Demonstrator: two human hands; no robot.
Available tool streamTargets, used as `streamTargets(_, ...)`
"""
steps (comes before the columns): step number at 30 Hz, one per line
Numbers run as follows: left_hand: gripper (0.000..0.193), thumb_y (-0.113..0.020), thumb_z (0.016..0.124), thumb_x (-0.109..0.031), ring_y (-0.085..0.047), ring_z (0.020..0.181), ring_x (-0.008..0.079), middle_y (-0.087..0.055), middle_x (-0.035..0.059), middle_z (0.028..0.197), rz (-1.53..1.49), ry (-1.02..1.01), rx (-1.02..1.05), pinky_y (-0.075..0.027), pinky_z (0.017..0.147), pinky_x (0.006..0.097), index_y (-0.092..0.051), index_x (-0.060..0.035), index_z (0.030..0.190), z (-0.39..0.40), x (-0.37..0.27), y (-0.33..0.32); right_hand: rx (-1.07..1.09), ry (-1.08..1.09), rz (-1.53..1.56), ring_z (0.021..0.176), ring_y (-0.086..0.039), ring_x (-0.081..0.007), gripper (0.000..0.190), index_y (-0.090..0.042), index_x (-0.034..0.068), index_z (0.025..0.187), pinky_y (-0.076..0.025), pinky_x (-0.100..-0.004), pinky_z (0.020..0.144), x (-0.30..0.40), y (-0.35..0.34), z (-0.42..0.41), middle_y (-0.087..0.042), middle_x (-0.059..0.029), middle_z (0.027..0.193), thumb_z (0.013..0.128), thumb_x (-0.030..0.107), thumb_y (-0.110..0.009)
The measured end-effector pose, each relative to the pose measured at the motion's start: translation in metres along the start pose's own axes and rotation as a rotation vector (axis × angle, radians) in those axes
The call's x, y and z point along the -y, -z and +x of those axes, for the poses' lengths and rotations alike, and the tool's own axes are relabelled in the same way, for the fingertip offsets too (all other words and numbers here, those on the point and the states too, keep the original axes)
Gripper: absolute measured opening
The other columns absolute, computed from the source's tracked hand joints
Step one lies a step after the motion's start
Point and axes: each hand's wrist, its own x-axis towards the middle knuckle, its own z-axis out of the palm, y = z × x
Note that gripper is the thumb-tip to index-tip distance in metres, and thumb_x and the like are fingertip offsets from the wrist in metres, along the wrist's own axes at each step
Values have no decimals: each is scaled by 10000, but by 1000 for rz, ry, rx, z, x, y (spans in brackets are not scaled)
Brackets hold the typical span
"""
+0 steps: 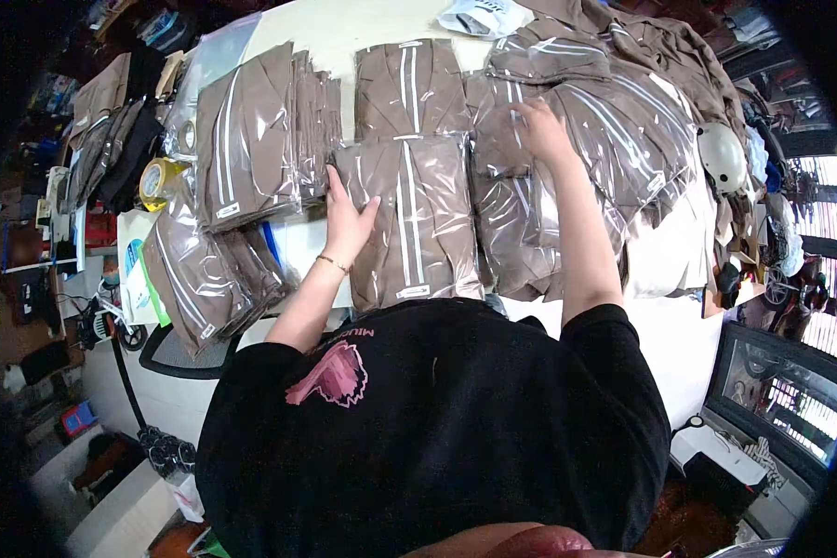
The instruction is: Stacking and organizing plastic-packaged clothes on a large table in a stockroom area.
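Folded brown garments with white stripes lie in clear plastic bags on a pale table. My left hand [349, 222], with a thin bracelet at the wrist, rests spread on the left side of the near middle bagged garment [425, 216]. Touching that one's far edge lies another bagged garment [408, 87]. My right hand [540, 129] is over a bagged garment [499, 143] to the right, its fingers bent and apart; whether it touches the plastic I cannot tell. Beside it, more bagged garments [607, 132] lie slanted and overlapping.
A stack of bagged garments [247, 139] stands at the left, with another slanted pile [199, 268] nearer. Rolls of yellow tape [155, 183] sit beside them. A white plastic bag [485, 17] lies at the far edge. A pale helmet-like object [722, 157] is at the right.
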Motion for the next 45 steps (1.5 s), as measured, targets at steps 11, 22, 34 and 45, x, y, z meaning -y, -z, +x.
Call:
streamTargets(11,708,-528,809,-629,-109,1402,466,-162,163,1548,587,-535,315,-37,999,758,-330,-388,1444,-15,-23,-46,-151,-332,-236,1310,-405,-342,589,-373,284,1418,-333,-687,968,-25,18,7,-398,-79,1442,861,264,-564)
streamTargets(22,732,-553,793,-626,-95,1412,434,-145,129,1556,628,-472,415,-42,1000,761,-318,-392,1446,-12,-22,-57,-240,-365,-600,1222,-507,-322,424,-453,272,1352,-430,-557,881,-139,28,116,-379,-62,1459,931,238,-412)
streamTargets(34,727,-545,799,-630,-75,1413,433,-136,134,1554,601,-476,420,-49,1007,754,-319,-388,1446,-8,-18,-52,-267,-252,-266,1117,-578,-301,299,-536,153,1189,-487,-520,825,-103,119,148,-621,-155,1149,937,257,-414)
streamTargets(45,712,-535,815,-618,-98,1406,440,-165,141,1546,605,-485,429,-42,1014,747,-325,-371,1449,-10,-21,-51,-83,-445,-486,1196,-521,-266,373,-547,254,1266,-438,-561,890,-162,31,160,-566,-31,1291,936,239,-373)
